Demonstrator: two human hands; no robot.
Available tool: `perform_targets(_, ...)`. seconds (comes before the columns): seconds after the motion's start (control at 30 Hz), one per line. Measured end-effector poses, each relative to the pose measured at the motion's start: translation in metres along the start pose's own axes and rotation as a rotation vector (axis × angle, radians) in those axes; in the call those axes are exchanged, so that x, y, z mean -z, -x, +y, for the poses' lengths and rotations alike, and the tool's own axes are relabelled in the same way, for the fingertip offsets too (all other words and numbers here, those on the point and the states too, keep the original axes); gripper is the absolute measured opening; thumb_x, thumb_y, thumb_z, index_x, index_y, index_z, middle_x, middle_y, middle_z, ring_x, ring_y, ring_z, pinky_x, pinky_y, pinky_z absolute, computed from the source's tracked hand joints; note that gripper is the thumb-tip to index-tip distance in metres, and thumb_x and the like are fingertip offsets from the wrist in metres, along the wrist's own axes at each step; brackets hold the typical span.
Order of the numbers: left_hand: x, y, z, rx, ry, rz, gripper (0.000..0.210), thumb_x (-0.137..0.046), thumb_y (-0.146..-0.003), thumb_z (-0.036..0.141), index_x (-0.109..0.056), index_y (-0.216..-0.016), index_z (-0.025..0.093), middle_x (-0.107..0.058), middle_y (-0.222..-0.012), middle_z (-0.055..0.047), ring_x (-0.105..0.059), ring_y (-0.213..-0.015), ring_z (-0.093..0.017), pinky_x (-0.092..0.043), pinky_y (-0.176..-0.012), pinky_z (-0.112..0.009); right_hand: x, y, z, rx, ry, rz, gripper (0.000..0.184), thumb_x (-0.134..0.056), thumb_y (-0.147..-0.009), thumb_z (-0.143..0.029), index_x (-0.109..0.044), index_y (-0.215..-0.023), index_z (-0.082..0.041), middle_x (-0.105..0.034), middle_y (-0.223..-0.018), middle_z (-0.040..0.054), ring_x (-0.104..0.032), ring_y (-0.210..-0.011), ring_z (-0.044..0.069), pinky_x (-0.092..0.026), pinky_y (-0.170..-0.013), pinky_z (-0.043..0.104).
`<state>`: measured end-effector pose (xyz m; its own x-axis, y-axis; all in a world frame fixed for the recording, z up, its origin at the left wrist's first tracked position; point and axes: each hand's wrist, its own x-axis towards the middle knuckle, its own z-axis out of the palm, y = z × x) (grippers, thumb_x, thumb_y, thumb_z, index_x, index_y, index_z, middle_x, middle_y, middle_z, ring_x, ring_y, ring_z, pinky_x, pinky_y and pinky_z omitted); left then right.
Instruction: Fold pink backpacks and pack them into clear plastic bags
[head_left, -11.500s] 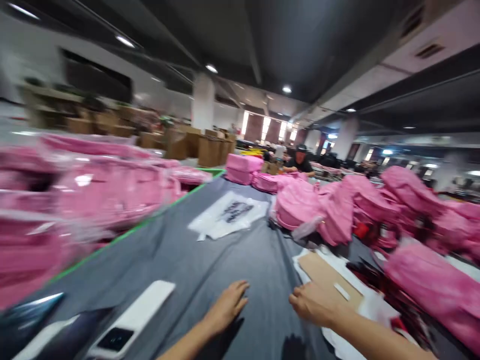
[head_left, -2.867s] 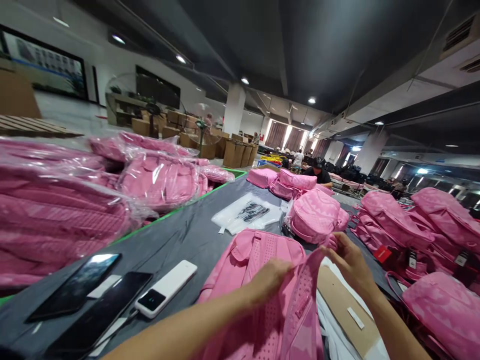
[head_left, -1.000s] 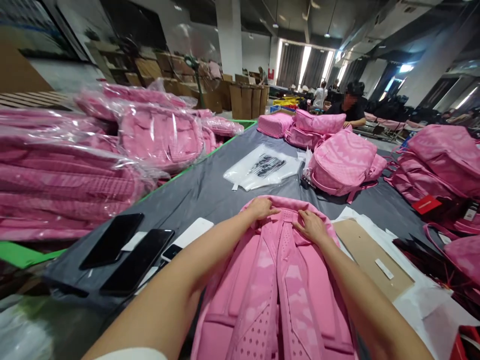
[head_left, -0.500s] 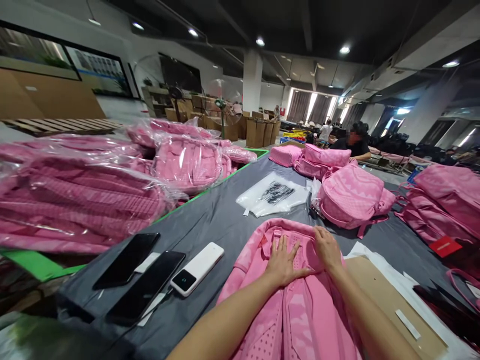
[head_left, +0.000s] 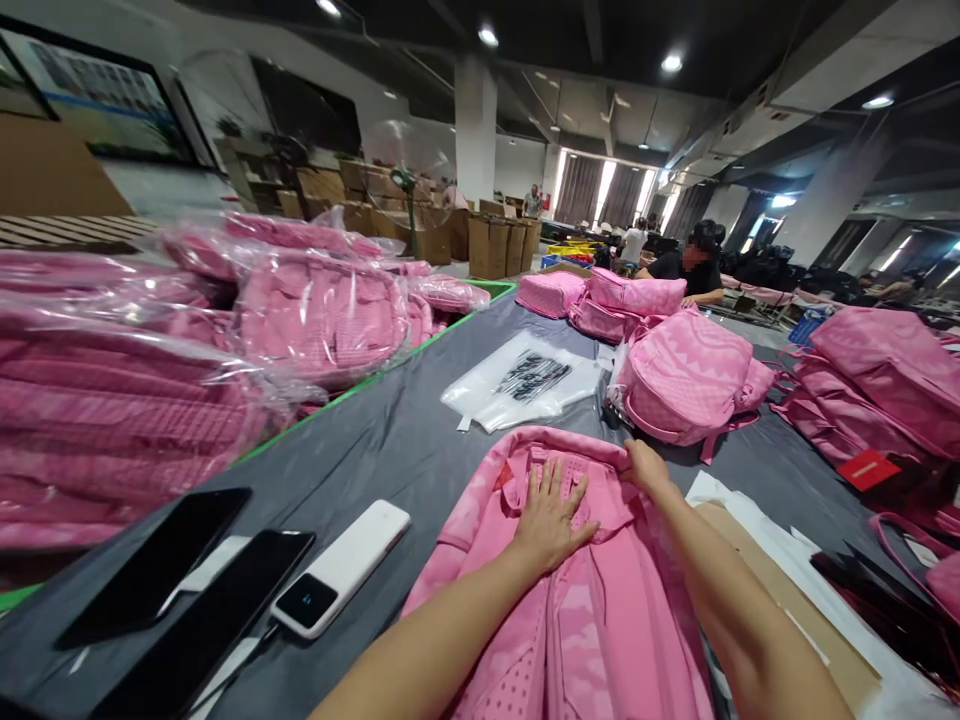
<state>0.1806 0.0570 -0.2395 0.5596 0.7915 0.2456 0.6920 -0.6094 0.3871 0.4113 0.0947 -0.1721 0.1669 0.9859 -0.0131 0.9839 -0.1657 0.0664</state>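
A pink backpack (head_left: 510, 600) lies on the grey-covered table right in front of me, its strap side facing up. My left hand (head_left: 551, 525) rests flat on its upper back panel, fingers spread. At the pack's top right edge, my right hand (head_left: 646, 468) has its fingers curled round the rim; the fingertips are partly hidden. Beyond the pack lies a stack of clear plastic bags (head_left: 529, 375) with black print. Another pink backpack (head_left: 690, 375) stands just past my right hand.
Plastic-wrapped pink backpacks (head_left: 322, 310) are heaped at the left behind a green edge. Two black phones (head_left: 157, 560) and a white power bank (head_left: 341, 570) lie at the near left. More backpacks (head_left: 892, 385) and a cardboard sheet (head_left: 765, 570) are on the right. A co-worker (head_left: 686, 265) sits beyond.
My view has turned a little to the right, so the surroundings sit further left. My right hand has gripped lower round the rim's outer side. The left hand stays flat on the pack.
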Motion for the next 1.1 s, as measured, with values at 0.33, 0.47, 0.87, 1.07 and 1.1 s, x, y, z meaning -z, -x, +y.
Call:
perform_targets(0.33,0.004,-0.017,-0.003,0.108,0.195,0.158,0.054,-0.032,-0.105,0.033,-0.041,-0.152,0.010,-0.046,-0.156,-0.020,-0.036,-0.150,-0.030,-0.023,-0.126,-0.054,0.016,0.181,-0.076,0.600,-0.132,0.223,0.044,-0.050,-0.100,-0.038,-0.057,-0.141,-0.025,-0.056,-0.149,0.0118,-0.047,-0.140,0.030,-0.033,-0.118,0.053)
perform_targets(0.47,0.019,-0.014,-0.007,0.050,0.281,0.108,0.049,-0.024,-0.104,0.027,-0.045,-0.145,0.009,-0.048,-0.152,-0.021,-0.038,-0.147,-0.029,-0.027,-0.123,-0.054,-0.005,0.206,-0.108,0.645,-0.158,0.090,0.046,-0.041,-0.104,-0.035,-0.054,-0.145,-0.018,-0.055,-0.150,0.0130,-0.046,-0.142,0.029,-0.035,-0.117,0.053)
perform_targets(0.87,0.066,0.102,0.019,-0.897,0.173,-0.431,0.029,-0.044,-0.099,0.033,-0.065,-0.081,0.023,-0.068,-0.085,-0.009,-0.059,-0.088,-0.025,-0.045,-0.092,-0.040,-0.069,0.174,-0.109,0.402,-0.387,0.278,0.042,-0.040,-0.102,-0.022,-0.057,-0.140,-0.015,-0.062,-0.142,0.0165,-0.053,-0.136,0.027,-0.041,-0.111,0.047)
perform_targets(1.07,0.034,0.105,0.012,-0.765,0.087,-0.361,0.023,-0.047,-0.095,0.033,-0.066,-0.083,0.026,-0.068,-0.089,-0.008,-0.058,-0.090,-0.024,-0.041,-0.099,-0.040,-0.036,0.176,-0.110,0.211,-0.718,0.349,0.039,-0.030,-0.104,-0.030,-0.060,-0.126,-0.018,-0.074,-0.111,0.0120,-0.069,-0.100,0.022,-0.051,-0.089,0.036)
perform_targets(1.1,0.035,0.106,0.014,-0.690,0.068,-0.317,0.019,-0.052,-0.094,0.035,-0.067,-0.087,0.026,-0.068,-0.091,-0.007,-0.058,-0.093,-0.023,-0.040,-0.101,-0.039,-0.026,0.184,-0.112,0.368,-0.704,0.371,0.036,-0.034,-0.103,-0.030,-0.062,-0.121,-0.018,-0.074,-0.106,0.0120,-0.068,-0.097,0.023,-0.049,-0.089,0.037)
